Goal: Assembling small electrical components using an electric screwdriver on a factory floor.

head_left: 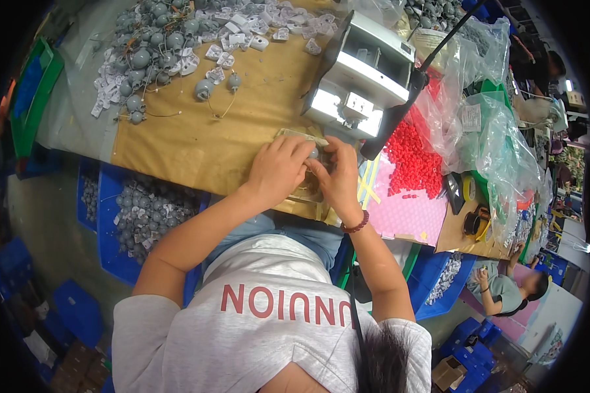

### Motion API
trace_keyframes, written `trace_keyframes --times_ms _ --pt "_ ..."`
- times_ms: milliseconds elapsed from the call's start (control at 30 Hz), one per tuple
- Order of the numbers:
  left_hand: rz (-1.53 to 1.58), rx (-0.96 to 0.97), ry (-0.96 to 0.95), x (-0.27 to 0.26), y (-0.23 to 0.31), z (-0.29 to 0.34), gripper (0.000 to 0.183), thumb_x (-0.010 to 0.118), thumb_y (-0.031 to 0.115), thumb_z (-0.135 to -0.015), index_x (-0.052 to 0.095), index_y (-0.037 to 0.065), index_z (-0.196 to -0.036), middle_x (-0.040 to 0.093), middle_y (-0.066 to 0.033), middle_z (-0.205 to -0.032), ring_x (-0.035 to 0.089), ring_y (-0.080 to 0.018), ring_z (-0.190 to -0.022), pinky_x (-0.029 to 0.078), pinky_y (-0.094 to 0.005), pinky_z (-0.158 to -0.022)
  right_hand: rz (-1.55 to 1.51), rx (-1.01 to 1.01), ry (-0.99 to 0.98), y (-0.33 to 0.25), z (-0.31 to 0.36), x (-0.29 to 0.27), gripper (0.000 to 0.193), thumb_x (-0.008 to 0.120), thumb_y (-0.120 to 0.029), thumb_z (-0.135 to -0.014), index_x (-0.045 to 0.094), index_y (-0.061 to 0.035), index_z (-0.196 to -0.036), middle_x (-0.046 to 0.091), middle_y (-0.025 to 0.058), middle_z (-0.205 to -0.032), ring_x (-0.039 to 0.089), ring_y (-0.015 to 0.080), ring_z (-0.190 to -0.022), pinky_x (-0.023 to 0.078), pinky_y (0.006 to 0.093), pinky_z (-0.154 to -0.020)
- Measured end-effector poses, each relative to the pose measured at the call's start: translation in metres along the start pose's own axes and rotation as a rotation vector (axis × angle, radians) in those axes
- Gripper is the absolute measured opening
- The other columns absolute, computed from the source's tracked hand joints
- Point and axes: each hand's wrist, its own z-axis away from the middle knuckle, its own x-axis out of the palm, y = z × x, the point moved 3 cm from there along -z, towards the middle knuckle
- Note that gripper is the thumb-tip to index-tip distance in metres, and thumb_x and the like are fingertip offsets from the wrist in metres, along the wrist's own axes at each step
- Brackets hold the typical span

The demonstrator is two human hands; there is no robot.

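At the table's near edge, my left hand (278, 171) and my right hand (337, 175) meet with their fingers closed round a small grey round part (313, 153). Only a bit of that part shows between the fingertips. A clear, flat-edged block (301, 135) lies just beyond the fingertips, partly covered by them. Beyond my hands, two loose grey round parts lie on the brown table covering: a larger one (204, 88) and a smaller one (234, 81) with a thin wire. White plastic housings (259, 43) are scattered farther back.
A white-and-black machine (364, 72) stands just beyond my right hand. Red small pieces (413, 160) lie on a pink sheet (406, 219) to the right, beside clear plastic bags (491, 131). Below the table at left is a blue bin (115, 245) of grey parts. Another person (505, 288) sits far right.
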Motion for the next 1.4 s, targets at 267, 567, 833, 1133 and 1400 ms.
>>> trace_keyframes --times_ms 267,567,833,1133,1400 --pt "-0.076 0.038 -0.078 0.009 -0.004 -0.004 0.037 0.074 0.012 -0.075 0.064 0.009 -0.112 0.062 -0.0058 -0.103 0.058 -0.0261 -0.103 0.051 -0.0404 -0.081 0.073 0.016 0.673 0.069 -0.054 -0.061 0.048 0.072 -0.011 -0.09 0.051 0.0007 -0.132 0.057 0.0183 -0.121 0.056 0.03 -0.107 0.045 0.0383 -0.093" --pt "-0.028 0.045 0.016 0.011 -0.003 -0.001 0.035 0.073 0.01 -0.075 0.065 0.008 -0.109 0.063 -0.0067 -0.1 0.059 -0.0273 -0.099 0.052 -0.0407 -0.077 -0.486 -0.223 0.74 -0.021 -0.069 -0.104 0.064 0.069 0.005 -0.087 0.033 -0.0001 -0.14 0.063 0.0106 -0.097 0.063 0.0163 -0.082 0.056 0.032 -0.079" --pt "0.014 0.025 0.036 0.011 -0.005 0.0 0.034 0.072 0.011 -0.074 0.065 0.009 -0.108 0.064 -0.0059 -0.098 0.06 -0.0272 -0.099 0.053 -0.0411 -0.078 -0.812 -0.277 0.44 -0.061 -0.123 -0.089 0.05 0.062 0.012 -0.087 0.041 0.0026 -0.131 0.065 0.0093 -0.078 0.065 0.0171 -0.064 0.056 0.0326 -0.067" --pt "0.023 0.013 0.033 0.01 -0.009 -0.001 0.033 0.072 0.013 -0.074 0.065 0.01 -0.106 0.064 -0.0047 -0.099 0.061 -0.0262 -0.1 0.054 -0.041 -0.077 -0.784 0.054 0.249 -0.055 -0.113 -0.057 0.061 0.065 0.003 -0.084 0.036 0.009 -0.137 0.062 0.0098 -0.071 0.062 0.0181 -0.06 0.052 0.0302 -0.061" --pt "0.026 0.011 0.023 0.014 -0.012 0.003 0.034 0.072 0.015 -0.075 0.065 0.012 -0.108 0.062 -0.0028 -0.099 0.059 -0.0242 -0.101 0.052 -0.0396 -0.076 -0.842 0.031 0.264 -0.065 -0.056 -0.034 0.066 0.058 0.01 -0.085 0.029 0.0055 -0.145 0.062 0.0092 -0.073 0.062 0.0183 -0.062 0.054 0.0332 -0.064"
